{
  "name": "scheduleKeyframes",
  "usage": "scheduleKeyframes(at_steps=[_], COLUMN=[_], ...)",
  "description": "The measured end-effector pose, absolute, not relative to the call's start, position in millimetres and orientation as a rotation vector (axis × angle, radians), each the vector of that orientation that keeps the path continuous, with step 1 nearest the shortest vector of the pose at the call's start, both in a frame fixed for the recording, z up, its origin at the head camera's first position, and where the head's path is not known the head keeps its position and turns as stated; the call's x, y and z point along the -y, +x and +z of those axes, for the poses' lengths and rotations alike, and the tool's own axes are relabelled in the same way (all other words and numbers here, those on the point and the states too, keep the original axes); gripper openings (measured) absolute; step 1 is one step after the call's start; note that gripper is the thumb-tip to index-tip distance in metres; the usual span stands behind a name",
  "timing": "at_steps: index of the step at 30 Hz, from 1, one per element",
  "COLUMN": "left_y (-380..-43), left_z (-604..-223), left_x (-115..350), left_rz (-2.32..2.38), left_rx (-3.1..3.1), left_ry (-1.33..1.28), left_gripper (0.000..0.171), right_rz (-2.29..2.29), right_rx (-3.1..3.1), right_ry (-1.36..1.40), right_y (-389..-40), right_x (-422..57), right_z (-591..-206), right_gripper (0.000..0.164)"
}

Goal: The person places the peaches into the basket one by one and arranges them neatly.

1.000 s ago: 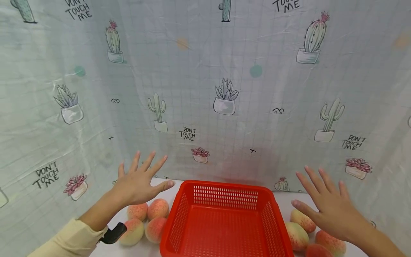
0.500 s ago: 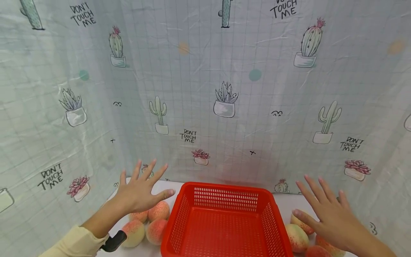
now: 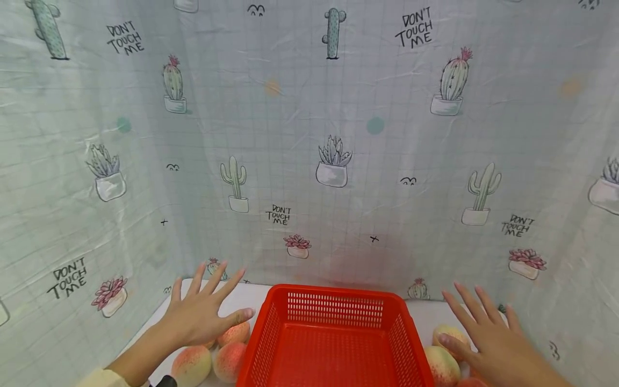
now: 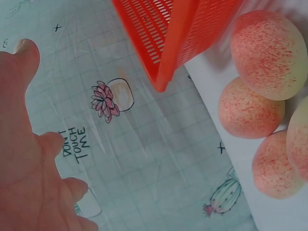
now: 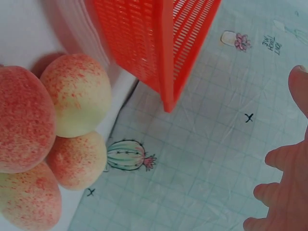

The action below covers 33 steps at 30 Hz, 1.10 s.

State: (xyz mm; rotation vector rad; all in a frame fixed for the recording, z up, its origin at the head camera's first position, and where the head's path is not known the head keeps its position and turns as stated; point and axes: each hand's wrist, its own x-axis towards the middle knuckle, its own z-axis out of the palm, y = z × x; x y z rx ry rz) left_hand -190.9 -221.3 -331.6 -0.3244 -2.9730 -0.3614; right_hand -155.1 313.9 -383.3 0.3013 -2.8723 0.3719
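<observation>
A red plastic basket (image 3: 333, 293) with slotted walls stands on the white table between my hands; the part of its floor in view holds nothing. My left hand (image 3: 200, 317) hovers with fingers spread over several peaches (image 3: 192, 365) left of the basket, partly covering them in the head view. On the other side, my right hand (image 3: 495, 344) is also spread in the air, above more peaches (image 3: 442, 365). Both palms face down and hold nothing. In the left wrist view the peaches (image 4: 269, 55) sit close together; the right wrist view shows another cluster of peaches (image 5: 79, 94).
A pale curtain (image 3: 333, 107) printed with cacti and "Don't touch me" lettering encloses the back and sides. The white table's (image 3: 237, 295) far edge runs just behind the basket. A dark band (image 3: 166, 381) shows at my left wrist.
The head view has tilted up a little, so basket and peaches sit lower in it. Both hands have sunk slightly toward the peaches, fingers still spread.
</observation>
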Motion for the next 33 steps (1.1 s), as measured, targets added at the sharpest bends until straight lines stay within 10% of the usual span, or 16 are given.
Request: scheduleKeyframes(at_steps=[33], left_y=[-203.0], left_z=[-379.0], left_x=[192.3], left_rz=[-0.425], left_rx=[3.082], left_ry=[-0.336], left_gripper=[0.095], right_rz=[0.246], right_rx=[2.948], right_ry=[-0.093], right_y=[-132.0], right_x=[-367.5], right_z=[-462.5], right_gripper=[0.100])
